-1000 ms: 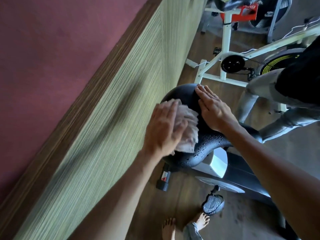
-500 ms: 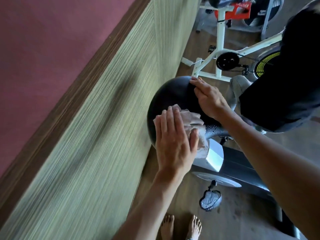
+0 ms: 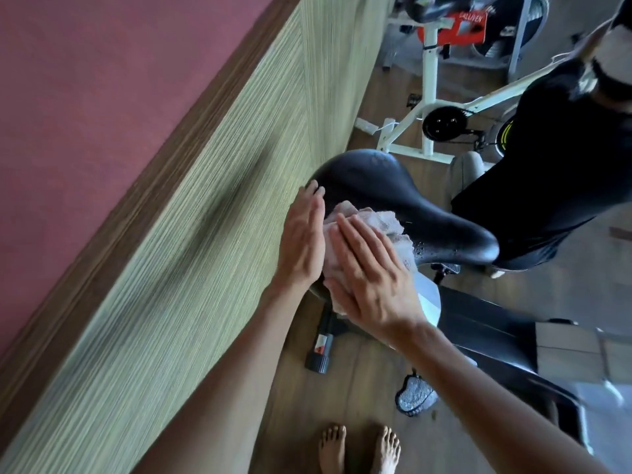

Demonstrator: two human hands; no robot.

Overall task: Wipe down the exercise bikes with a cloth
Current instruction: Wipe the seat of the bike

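Note:
A black exercise-bike saddle (image 3: 393, 193) with water drops near its nose sits in the middle of the view. A crumpled pale cloth (image 3: 383, 220) lies on its rear left part. My right hand (image 3: 369, 278) presses flat on the cloth with straight fingers. My left hand (image 3: 302, 241) rests with straight fingers against the cloth's left side and the saddle's edge. Below the saddle the bike's dark body (image 3: 485, 336) and a pedal (image 3: 415, 395) show.
A green striped wall panel (image 3: 191, 251) runs close along the left. A white-framed bike (image 3: 431, 107) stands behind. Another person in dark clothes (image 3: 561, 186) bends over at the right. My bare feet (image 3: 359, 449) stand on the wood floor.
My right hand left the saddle's far side and came down on top of the cloth. My left hand slid off the cloth top to its left side.

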